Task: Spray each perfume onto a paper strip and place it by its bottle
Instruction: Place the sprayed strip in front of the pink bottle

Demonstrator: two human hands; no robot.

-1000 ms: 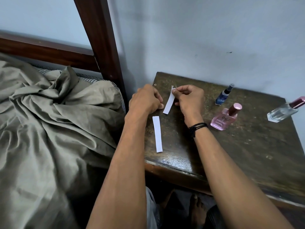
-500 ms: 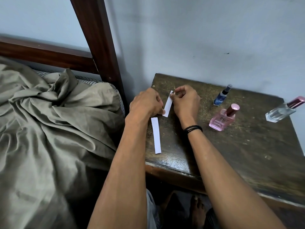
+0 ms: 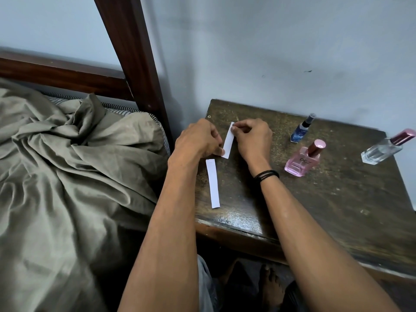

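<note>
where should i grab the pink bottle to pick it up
Probably best: grip the pink bottle by its flat-sided glass body, below the cap, coming from the near side. It stands upright, with the blue bottle close behind it.

clear bottle [image 3: 380,152]: cap clipped by right edge | blue bottle [image 3: 300,134]: label too small for us to read | left hand [image 3: 198,140]: fingertips hidden, likely under strip [image 3: 228,140]

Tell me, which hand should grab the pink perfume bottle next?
Probably the right hand. It sits nearer the pink perfume bottle, with only table between them. The left hand is on the far side of the paper strip both hands pinch, so it could hold that alone.
</note>
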